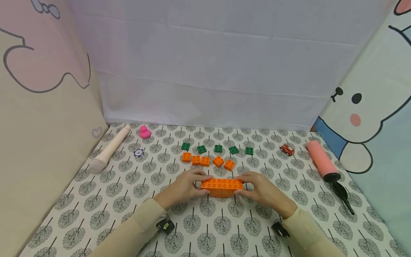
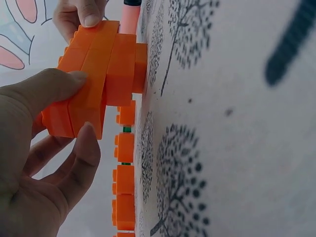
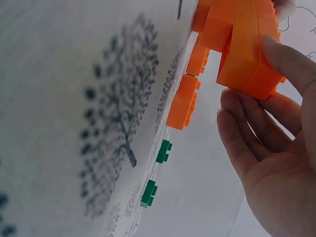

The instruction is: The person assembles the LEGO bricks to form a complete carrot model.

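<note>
A stepped stack of orange building bricks (image 1: 222, 188) stands on the tablecloth in the middle, wider at the top than at its base. My left hand (image 1: 187, 185) pinches the left end of its upper layers, with the thumb (image 2: 61, 86) on the near side. At the opposite end, my right hand (image 1: 261, 188) holds the top bricks between thumb and fingers. The right wrist view shows the overhanging end of the stack (image 3: 244, 47) raised off the cloth. Behind it lies a row of loose orange bricks (image 1: 205, 161), and beyond them several flat green bricks (image 1: 218, 148).
A pale club-shaped object (image 1: 110, 150), a pink rubber duck (image 1: 145, 132) and a blue-white chip (image 1: 138, 153) lie at the left. On the right are a red toy car (image 1: 287, 150) and a pink-and-black hand pump (image 1: 322, 160). Cloth walls surround the table's back and sides.
</note>
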Demonstrator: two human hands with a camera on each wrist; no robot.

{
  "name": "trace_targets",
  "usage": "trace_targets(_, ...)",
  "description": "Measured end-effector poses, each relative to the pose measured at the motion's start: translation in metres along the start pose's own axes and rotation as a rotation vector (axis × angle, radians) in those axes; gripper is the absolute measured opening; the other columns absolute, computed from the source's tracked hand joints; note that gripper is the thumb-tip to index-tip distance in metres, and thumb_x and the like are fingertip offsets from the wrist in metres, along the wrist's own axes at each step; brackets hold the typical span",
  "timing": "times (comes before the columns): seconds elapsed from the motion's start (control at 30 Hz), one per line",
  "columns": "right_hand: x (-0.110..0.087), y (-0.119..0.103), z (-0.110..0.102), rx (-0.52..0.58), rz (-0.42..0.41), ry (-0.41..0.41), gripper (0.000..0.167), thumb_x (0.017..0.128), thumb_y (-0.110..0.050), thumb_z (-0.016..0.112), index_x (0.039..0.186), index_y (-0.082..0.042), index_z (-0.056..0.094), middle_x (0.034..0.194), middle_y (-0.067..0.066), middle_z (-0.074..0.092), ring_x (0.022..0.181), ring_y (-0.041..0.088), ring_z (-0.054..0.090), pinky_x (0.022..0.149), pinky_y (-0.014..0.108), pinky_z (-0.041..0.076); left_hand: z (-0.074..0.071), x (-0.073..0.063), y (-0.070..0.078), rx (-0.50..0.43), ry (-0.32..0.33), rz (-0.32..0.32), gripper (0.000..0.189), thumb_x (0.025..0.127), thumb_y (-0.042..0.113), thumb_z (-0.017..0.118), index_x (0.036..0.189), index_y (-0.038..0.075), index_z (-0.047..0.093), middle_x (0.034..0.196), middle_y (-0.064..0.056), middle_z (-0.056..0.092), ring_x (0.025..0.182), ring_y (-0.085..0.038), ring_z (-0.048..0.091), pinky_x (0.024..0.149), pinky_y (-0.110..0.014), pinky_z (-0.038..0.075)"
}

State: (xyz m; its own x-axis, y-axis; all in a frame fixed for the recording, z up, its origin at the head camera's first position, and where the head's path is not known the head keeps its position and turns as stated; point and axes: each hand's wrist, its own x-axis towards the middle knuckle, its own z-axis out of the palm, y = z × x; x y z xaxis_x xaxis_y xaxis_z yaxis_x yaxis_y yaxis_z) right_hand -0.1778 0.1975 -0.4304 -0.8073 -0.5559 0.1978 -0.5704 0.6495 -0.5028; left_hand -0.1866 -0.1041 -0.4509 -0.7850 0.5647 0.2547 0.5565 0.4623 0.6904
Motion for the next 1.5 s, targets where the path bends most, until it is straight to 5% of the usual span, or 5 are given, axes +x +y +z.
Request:
trace_targets(0.9,0.005,-0.003,-0.008,0.021,0.036,-0.055,0.053,0.094,-0.045,0.066,0.131,-0.008,0.064,0.126,0.004,0.067,0.116,0.025,0.062,0.101,0.05,0.049,-0.006,0.001,0.011,0.117,-0.069,-0.048,0.049,0.087,0.026,0.078,0.133,0.013,0.065,0.115,0.003,0.063,0.087,-0.01,0.061,0.076,-0.022,0.055)
trace_targets(1.13,0.03,0.003,-0.019,0.074,0.058,-0.015,0.049,0.099,-0.038,0.061,0.134,-0.003,0.061,0.126,0.009,0.066,0.112,0.025,0.063,0.097,0.05,0.051,-0.004,0.002,0.01,0.121,-0.061,-0.041,0.048,0.087,0.026,0.078,0.132,0.013,0.065,0.114,0.004,0.062,0.086,-0.009,0.06,0.076,-0.025,0.056)
trace_targets(1.3,0.054,0.014,-0.02,-0.014,0.098,-0.036,0.047,0.097,-0.025,0.066,0.136,-0.002,0.058,0.127,0.014,0.064,0.111,0.03,0.062,0.094,0.049,0.052,-0.002,0.002,0.009,0.131,-0.056,-0.041,0.048,0.087,0.027,0.078,0.132,0.014,0.065,0.115,0.005,0.062,0.087,-0.009,0.058,0.075,-0.022,0.053)
trace_targets(1.5,0.075,0.029,-0.009,-0.101,0.203,-0.116,0.053,0.094,-0.029,0.068,0.14,-0.004,0.056,0.131,0.013,0.061,0.113,0.028,0.06,0.092,0.046,0.053,-0.003,0.002,0.008,0.166,-0.062,-0.037,0.051,0.086,0.028,0.079,0.133,0.016,0.064,0.115,0.007,0.062,0.089,-0.01,0.057,0.077,-0.023,0.052)
